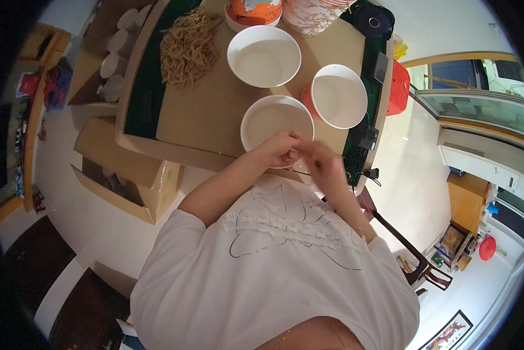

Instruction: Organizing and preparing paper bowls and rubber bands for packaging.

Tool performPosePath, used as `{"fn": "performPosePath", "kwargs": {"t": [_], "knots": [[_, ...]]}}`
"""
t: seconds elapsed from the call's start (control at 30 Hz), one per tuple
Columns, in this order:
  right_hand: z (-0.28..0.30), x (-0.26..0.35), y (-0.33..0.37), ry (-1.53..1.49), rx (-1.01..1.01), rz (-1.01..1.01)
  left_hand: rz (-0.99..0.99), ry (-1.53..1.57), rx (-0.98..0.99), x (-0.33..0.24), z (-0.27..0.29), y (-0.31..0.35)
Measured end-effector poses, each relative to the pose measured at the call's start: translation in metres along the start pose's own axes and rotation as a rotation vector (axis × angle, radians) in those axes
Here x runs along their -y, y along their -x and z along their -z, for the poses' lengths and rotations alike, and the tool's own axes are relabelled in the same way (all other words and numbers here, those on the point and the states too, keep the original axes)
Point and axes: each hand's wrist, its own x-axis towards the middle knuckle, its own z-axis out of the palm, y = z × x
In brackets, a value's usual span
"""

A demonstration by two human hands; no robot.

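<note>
My left hand (278, 150) and my right hand (323, 163) meet over the near edge of a white paper tub (262, 123). The fingers of both are drawn together in a pinch at the tub's near rim. Whatever is between them is too small to make out. Behind this tub is a second white tub (265, 58), and to the right a third tub (341, 96) with orange on its outer side leans a little. All three show plain white insides. A heap of tan cord pieces (189, 49) lies at the far left of the cardboard sheet.
Cardboard (186, 119) covers much of the table. At its far side stand an orange tub (254, 11) and a bundle of white-and-red string (314, 13). A black round object (374, 22) and a phone-like device (381, 67) line the right edge. Open cardboard boxes (125, 175) sit at left.
</note>
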Motion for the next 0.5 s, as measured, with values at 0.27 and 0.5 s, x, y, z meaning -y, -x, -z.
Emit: {"fn": "performPosePath", "kwargs": {"t": [0.27,0.5], "knots": [[0.015,-0.033,-0.052,0.284,0.139,0.19,-0.322,-0.264,-0.215,-0.005,-0.015,0.02],[0.011,-0.041,-0.059,0.371,0.246,0.221,-0.455,-0.441,-0.225,0.002,-0.012,0.018]]}}
